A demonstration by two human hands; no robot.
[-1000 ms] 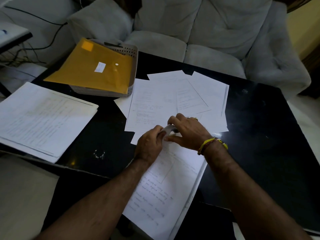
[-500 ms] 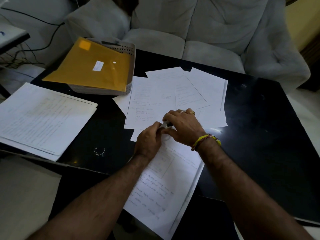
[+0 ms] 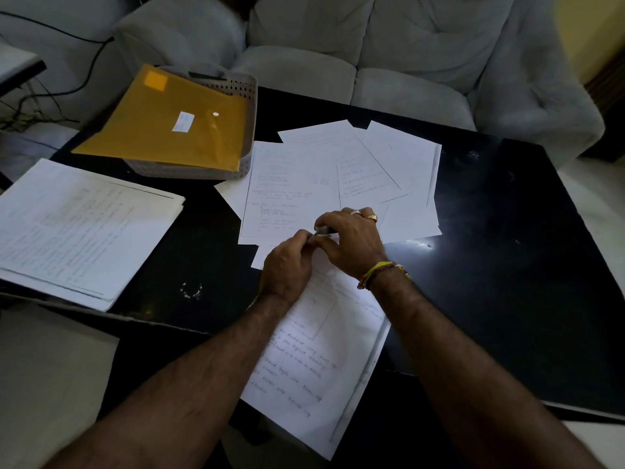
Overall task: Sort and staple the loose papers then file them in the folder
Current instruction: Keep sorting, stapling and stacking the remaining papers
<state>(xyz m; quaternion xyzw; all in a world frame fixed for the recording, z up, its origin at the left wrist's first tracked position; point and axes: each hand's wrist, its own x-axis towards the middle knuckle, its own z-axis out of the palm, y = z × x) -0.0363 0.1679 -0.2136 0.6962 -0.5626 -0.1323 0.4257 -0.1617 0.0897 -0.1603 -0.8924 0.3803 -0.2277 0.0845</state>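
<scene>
A set of handwritten sheets point(image 3: 311, 367) lies slanted over the near edge of the black table point(image 3: 507, 265). At its top corner my right hand point(image 3: 351, 242) grips a small silvery stapler point(image 3: 321, 230), most of it hidden under the fingers. My left hand point(image 3: 287, 265) sits beside it, fingers curled and pinching the sheets' corner against the stapler. Loose white papers point(image 3: 338, 170) are fanned out just beyond both hands. A yellow folder point(image 3: 169, 130) lies on a grey perforated tray point(image 3: 248, 96) at the back left.
A thick stack of printed papers point(image 3: 77, 228) lies at the table's left edge. A grey sofa point(image 3: 372, 45) stands right behind the table. Black cables point(image 3: 50, 28) run at the far left. The table's right half is bare glossy black.
Both hands have stayed together at the sheets' top corner, shifting only slightly as the view drifted. No paper has moved.
</scene>
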